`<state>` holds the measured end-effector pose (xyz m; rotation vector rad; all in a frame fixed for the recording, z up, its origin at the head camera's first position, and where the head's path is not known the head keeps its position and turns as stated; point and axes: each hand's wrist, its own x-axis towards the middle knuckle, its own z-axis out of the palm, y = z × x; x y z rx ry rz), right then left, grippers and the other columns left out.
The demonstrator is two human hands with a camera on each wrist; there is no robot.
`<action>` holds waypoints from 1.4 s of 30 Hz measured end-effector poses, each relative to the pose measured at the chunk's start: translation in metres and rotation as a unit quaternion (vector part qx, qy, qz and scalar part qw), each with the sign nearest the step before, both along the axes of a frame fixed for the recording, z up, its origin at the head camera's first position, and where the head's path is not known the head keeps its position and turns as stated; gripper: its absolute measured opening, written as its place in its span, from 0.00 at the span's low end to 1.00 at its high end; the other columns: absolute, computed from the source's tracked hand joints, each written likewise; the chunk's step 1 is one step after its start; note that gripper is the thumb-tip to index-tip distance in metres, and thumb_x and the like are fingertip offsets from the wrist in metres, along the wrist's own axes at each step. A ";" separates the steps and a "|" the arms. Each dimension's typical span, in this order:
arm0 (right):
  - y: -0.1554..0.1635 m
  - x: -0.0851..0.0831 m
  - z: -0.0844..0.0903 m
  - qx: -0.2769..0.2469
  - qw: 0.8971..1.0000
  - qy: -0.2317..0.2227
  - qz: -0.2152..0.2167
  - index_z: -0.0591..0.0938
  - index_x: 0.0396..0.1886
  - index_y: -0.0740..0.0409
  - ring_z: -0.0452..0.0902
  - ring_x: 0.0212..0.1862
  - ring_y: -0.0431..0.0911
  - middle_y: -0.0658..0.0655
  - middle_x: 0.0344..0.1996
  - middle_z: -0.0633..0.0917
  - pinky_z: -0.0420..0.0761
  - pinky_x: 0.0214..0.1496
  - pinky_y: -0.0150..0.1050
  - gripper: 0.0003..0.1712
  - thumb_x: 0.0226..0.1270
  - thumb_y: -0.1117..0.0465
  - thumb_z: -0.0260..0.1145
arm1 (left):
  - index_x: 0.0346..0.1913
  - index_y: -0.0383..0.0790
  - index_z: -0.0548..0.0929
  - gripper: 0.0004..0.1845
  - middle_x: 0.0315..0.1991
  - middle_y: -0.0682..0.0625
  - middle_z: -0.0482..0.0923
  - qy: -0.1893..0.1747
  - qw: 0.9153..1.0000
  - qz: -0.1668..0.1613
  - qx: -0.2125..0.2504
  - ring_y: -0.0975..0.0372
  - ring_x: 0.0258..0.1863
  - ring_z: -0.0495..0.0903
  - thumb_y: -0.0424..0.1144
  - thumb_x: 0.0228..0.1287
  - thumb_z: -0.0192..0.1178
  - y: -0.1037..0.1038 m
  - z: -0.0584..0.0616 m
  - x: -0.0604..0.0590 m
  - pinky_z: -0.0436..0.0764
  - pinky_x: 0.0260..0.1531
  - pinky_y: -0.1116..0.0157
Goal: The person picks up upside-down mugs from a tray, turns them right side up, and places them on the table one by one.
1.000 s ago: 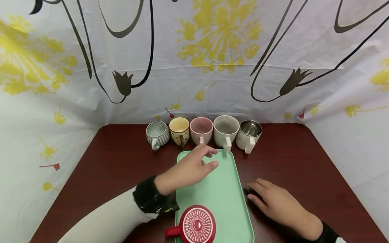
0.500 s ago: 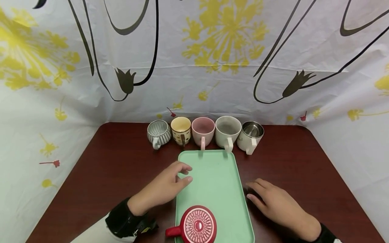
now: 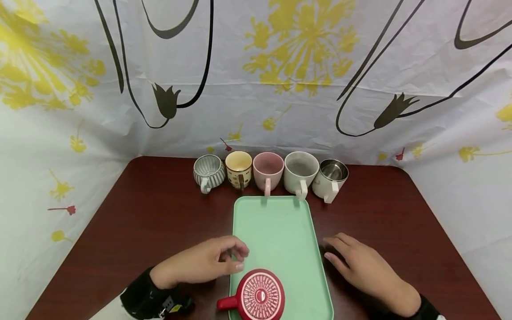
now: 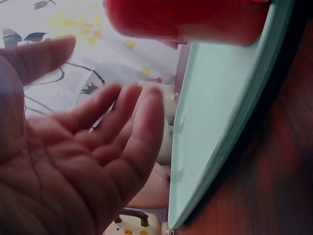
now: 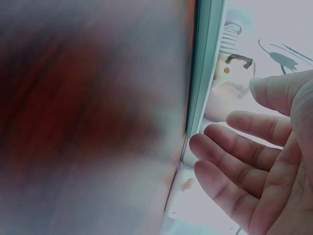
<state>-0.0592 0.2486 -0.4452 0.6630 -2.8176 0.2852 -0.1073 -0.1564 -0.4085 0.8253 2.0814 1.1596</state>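
A red mug (image 3: 261,295) stands upside down at the near end of a light green tray (image 3: 280,240), its handle pointing left past the tray's edge. Over the tray's left edge, just behind that mug, is my left hand (image 3: 204,261), with loosely bent fingers and nothing in them. The left wrist view shows its bare palm (image 4: 58,166) beside the red mug (image 4: 190,19). To the right of the tray my right hand (image 3: 366,269) rests on the table, relaxed; in the right wrist view its fingers (image 5: 234,166) hold nothing.
Beyond the tray stands a row of upright mugs: a grey ribbed one (image 3: 209,172), a yellow one (image 3: 238,170), a pink one (image 3: 268,171), a white one (image 3: 301,172) and a steel-lined one (image 3: 330,178). A patterned cloth (image 3: 240,89) hangs behind the dark table (image 3: 168,209).
My left hand has drawn back from near the pink mug, toward the near left, to beside the red mug. My right hand and the mugs have stayed put.
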 end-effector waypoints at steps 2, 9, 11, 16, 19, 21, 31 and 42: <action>0.000 0.000 0.000 0.001 1.000 0.002 -0.001 0.86 0.55 0.50 0.83 0.44 0.36 0.44 0.45 0.84 0.85 0.43 0.41 0.18 0.67 0.55 0.75 | 0.62 0.45 0.80 0.19 0.54 0.51 0.83 -0.015 0.999 -0.032 0.000 0.68 0.47 0.82 0.50 0.76 0.62 -0.003 0.000 -0.001 0.82 0.51 0.68; 0.002 -0.003 0.001 0.002 0.999 0.037 0.009 0.85 0.57 0.52 0.85 0.47 0.42 0.47 0.51 0.84 0.86 0.44 0.44 0.24 0.62 0.56 0.78 | 0.54 0.54 0.82 0.14 0.48 0.58 0.84 -0.054 0.993 -0.106 -0.021 0.71 0.43 0.82 0.47 0.69 0.70 -0.010 0.002 0.000 0.82 0.48 0.71; 0.004 -0.004 0.000 0.003 0.999 0.042 0.010 0.84 0.58 0.53 0.85 0.49 0.43 0.48 0.52 0.84 0.86 0.45 0.45 0.25 0.61 0.55 0.78 | 0.52 0.53 0.83 0.13 0.46 0.58 0.85 -0.068 0.991 -0.117 -0.016 0.72 0.43 0.83 0.46 0.68 0.71 -0.011 0.001 0.000 0.82 0.48 0.71; 0.008 -0.005 -0.001 0.001 0.999 0.032 0.009 0.84 0.59 0.53 0.86 0.50 0.44 0.48 0.53 0.84 0.86 0.46 0.45 0.26 0.61 0.55 0.78 | 0.47 0.46 0.83 0.10 0.37 0.60 0.85 -0.115 0.983 -0.143 0.005 0.72 0.36 0.84 0.43 0.68 0.71 -0.009 -0.002 0.001 0.83 0.41 0.73; 0.008 -0.004 -0.001 -0.004 1.000 0.030 0.007 0.84 0.59 0.53 0.86 0.49 0.44 0.48 0.53 0.84 0.86 0.45 0.45 0.25 0.62 0.56 0.78 | 0.44 0.44 0.84 0.08 0.34 0.62 0.83 -0.126 0.979 -0.160 0.008 0.74 0.33 0.82 0.43 0.69 0.69 -0.008 -0.003 0.000 0.82 0.37 0.74; 0.008 -0.004 -0.001 -0.008 0.999 0.030 0.008 0.84 0.58 0.53 0.86 0.49 0.44 0.48 0.53 0.84 0.86 0.45 0.45 0.25 0.62 0.56 0.78 | 0.42 0.44 0.85 0.07 0.33 0.63 0.83 -0.127 0.978 -0.167 0.008 0.75 0.31 0.81 0.43 0.70 0.69 -0.007 -0.004 0.000 0.82 0.36 0.75; 0.010 -0.003 -0.002 -0.014 1.000 0.022 0.003 0.85 0.57 0.52 0.85 0.49 0.42 0.46 0.52 0.84 0.86 0.46 0.45 0.23 0.62 0.56 0.78 | 0.37 0.40 0.87 0.06 0.28 0.65 0.83 -0.113 0.975 -0.193 0.014 0.79 0.27 0.79 0.40 0.71 0.68 -0.005 -0.009 0.003 0.80 0.31 0.78; 0.010 -0.002 -0.001 -0.016 1.000 0.014 0.002 0.84 0.57 0.51 0.84 0.49 0.39 0.44 0.51 0.83 0.86 0.46 0.43 0.22 0.64 0.56 0.76 | 0.31 0.43 0.76 0.15 0.23 0.66 0.70 -0.074 0.978 -0.196 -0.008 0.78 0.21 0.65 0.45 0.69 0.71 -0.004 -0.008 0.003 0.66 0.23 0.78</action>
